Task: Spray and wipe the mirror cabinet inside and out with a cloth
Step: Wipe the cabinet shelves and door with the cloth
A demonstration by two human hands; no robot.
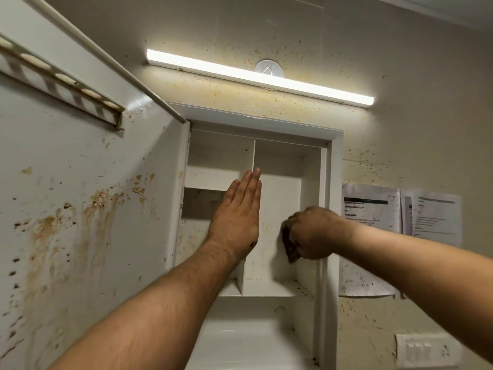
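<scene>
**Cloth at work inside the open cabinet**

The wall takes up most of what I see from here, cream-coloured and peppered with brown and orange specks. Swung out on the left is the cabinet door. Its inner face is streaked with rusty brown stains, and a slotted rail runs across its upper part.

The mirror cabinet itself stands open in the middle, white inside. An upright divider splits the upper section into a left and a right compartment, with a shelf below them. The left compartment still shows spots on its back and side.

Above the cabinet a light bar glows, mounted at a slant in this view. To the right of the cabinet, printed papers are stuck to the wall, and a white switch plate sits lower down.

The person's left hand is flat, fingers straight and together, pointing upward along the divider and holding nothing. The right hand reaches into the right compartment with its fingers curled tight round a dark, dirty cloth. The cloth is bunched under the hand against the compartment's back panel, partway up from the shelf.
</scene>
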